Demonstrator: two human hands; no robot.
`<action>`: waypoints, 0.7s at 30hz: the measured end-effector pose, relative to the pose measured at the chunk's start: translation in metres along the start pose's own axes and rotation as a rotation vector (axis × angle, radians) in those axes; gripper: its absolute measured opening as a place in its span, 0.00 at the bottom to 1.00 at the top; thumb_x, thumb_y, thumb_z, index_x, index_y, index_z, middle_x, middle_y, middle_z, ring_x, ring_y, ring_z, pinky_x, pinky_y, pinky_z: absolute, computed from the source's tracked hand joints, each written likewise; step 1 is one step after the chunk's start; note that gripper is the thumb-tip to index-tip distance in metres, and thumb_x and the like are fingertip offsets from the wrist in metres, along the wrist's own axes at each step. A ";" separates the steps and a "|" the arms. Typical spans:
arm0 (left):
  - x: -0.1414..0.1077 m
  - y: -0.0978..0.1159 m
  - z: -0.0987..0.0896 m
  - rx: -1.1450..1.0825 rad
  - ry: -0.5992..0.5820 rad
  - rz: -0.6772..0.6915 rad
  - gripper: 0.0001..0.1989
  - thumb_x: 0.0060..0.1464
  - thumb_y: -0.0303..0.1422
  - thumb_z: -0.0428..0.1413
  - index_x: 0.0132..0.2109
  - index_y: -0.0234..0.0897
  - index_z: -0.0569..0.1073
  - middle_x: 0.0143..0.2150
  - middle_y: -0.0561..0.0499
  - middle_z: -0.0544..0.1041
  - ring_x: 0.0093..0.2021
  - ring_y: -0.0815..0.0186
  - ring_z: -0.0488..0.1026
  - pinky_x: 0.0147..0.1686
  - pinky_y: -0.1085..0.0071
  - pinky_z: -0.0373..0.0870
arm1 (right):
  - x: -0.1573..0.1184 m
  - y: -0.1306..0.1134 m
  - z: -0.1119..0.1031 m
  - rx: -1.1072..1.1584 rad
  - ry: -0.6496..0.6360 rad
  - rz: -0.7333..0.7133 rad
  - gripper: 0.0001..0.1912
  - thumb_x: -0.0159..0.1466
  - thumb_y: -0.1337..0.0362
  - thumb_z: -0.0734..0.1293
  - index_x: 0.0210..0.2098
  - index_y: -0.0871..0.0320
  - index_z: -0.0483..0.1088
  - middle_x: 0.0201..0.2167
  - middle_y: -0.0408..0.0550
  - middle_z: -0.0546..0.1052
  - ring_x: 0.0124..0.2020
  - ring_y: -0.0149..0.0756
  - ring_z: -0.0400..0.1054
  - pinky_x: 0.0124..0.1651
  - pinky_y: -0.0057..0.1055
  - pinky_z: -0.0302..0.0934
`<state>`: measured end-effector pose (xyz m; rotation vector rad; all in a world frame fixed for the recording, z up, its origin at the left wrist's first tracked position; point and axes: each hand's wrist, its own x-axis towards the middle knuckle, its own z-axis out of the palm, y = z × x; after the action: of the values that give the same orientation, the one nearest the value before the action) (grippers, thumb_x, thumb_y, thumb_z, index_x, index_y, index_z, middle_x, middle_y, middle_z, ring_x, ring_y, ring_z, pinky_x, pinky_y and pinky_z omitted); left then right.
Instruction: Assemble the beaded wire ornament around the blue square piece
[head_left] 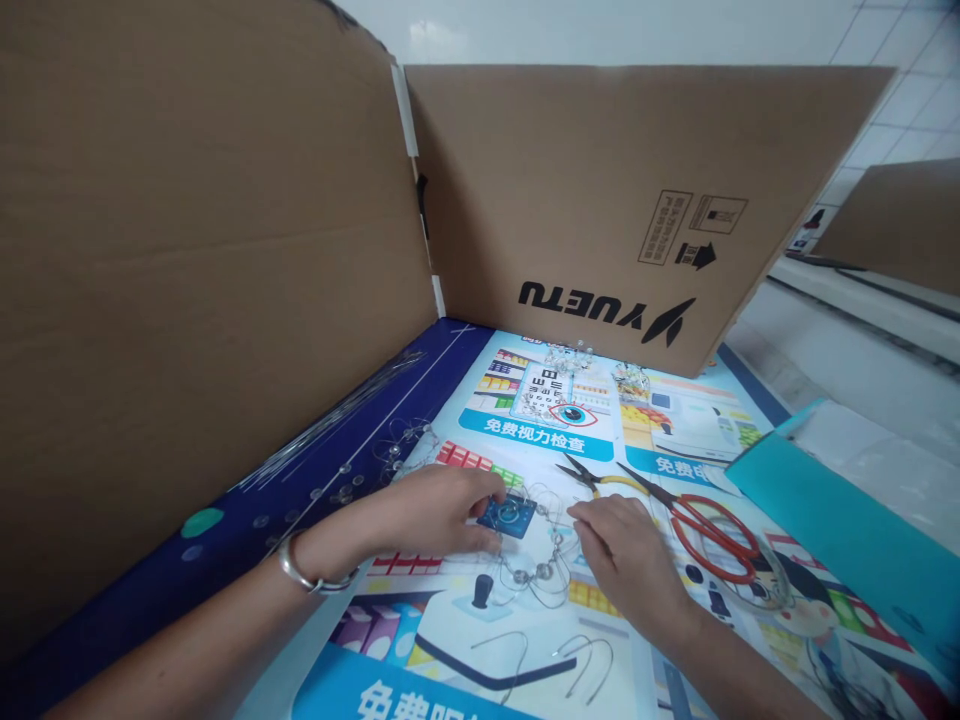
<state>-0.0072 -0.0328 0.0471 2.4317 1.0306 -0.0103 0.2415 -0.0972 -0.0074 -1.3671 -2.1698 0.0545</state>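
A loop of thin silver wire strung with clear beads (541, 572) lies on the printed sheet between my hands. My left hand (442, 510), with a silver bangle on its wrist, is at the loop's left side. Its thumb and forefinger are apart, beside the wire. My right hand (619, 545) is closed at the loop's right side, pinching its wire; the fingertips partly hide the hold. Past my right hand lie yellow-handled pliers (589, 475) and red-handled scissors (694, 522). Several bent wire pieces (589, 660) lie in front of the loop.
Tall cardboard panels (600, 180) stand at the left and back. Straight wires (322, 425) and loose clear beads (341, 490) lie at the left on dark blue. More beaded wire pieces (631, 380) sit by the back panel. A wire coil (772, 585) and teal box (847, 530) are at the right.
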 end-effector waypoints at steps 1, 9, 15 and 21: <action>0.000 -0.001 0.000 -0.007 -0.004 0.000 0.20 0.46 0.47 0.54 0.43 0.39 0.68 0.32 0.50 0.72 0.27 0.67 0.66 0.23 0.74 0.54 | 0.000 -0.001 0.000 0.009 -0.005 0.024 0.10 0.62 0.68 0.58 0.40 0.55 0.68 0.34 0.47 0.74 0.37 0.37 0.65 0.42 0.37 0.56; 0.000 -0.004 0.000 -0.039 -0.037 -0.011 0.22 0.45 0.48 0.54 0.44 0.40 0.67 0.32 0.51 0.72 0.28 0.67 0.66 0.23 0.74 0.54 | -0.001 -0.005 0.000 0.109 -0.044 0.143 0.10 0.61 0.68 0.58 0.40 0.53 0.68 0.34 0.45 0.73 0.37 0.36 0.65 0.40 0.35 0.56; 0.000 -0.003 -0.001 -0.071 -0.071 -0.017 0.23 0.43 0.48 0.56 0.44 0.41 0.67 0.32 0.52 0.72 0.28 0.66 0.66 0.22 0.74 0.54 | -0.001 -0.004 0.003 0.115 -0.047 0.133 0.10 0.60 0.68 0.59 0.39 0.52 0.68 0.34 0.45 0.74 0.37 0.36 0.66 0.40 0.34 0.57; 0.001 -0.006 0.001 -0.068 -0.088 -0.025 0.23 0.41 0.49 0.57 0.42 0.41 0.66 0.32 0.53 0.72 0.27 0.67 0.66 0.23 0.74 0.54 | -0.002 -0.004 0.003 0.136 -0.062 0.178 0.10 0.60 0.69 0.59 0.39 0.52 0.68 0.35 0.44 0.74 0.38 0.36 0.65 0.41 0.35 0.57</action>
<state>-0.0098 -0.0292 0.0433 2.3354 1.0056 -0.0888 0.2372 -0.0995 -0.0096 -1.4927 -2.0469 0.3104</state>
